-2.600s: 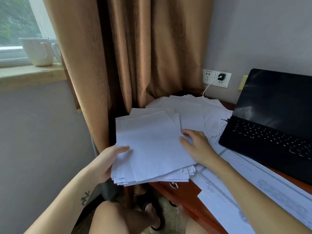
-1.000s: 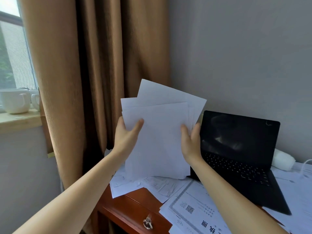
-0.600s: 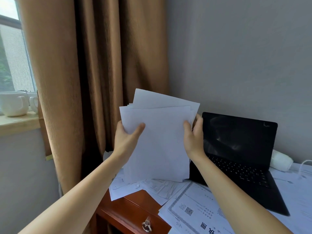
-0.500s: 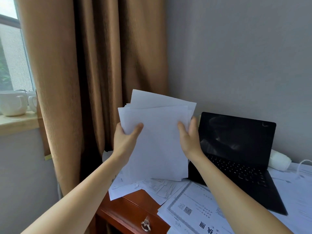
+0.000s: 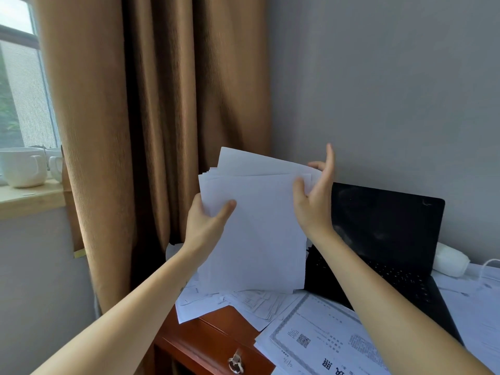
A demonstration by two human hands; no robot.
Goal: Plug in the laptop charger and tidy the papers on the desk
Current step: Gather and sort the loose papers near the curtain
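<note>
I hold a stack of white papers [image 5: 257,228] upright above the desk, its bottom edge near the loose sheets. My left hand [image 5: 205,226] grips the stack's left edge, thumb on the front. My right hand [image 5: 315,204] lies against the top right corner with its fingers stretched upward and the thumb on the front sheet. More printed papers [image 5: 324,331] lie scattered on the wooden desk [image 5: 216,334]. A black laptop [image 5: 387,228] stands open behind my right arm. A white charger brick [image 5: 450,259] and its cable [image 5: 487,269] lie to the laptop's right.
A brown curtain [image 5: 151,131] hangs at the desk's left end. Two white mugs [image 5: 23,166] stand on the window sill [image 5: 29,198] at far left. The desk drawer has a metal handle [image 5: 235,365]. A grey wall is behind the laptop.
The stack was lifted off the desk and stood upright. In the last half second my right hand slid up to the top right corner and straightened its fingers; the left grip is unchanged.
</note>
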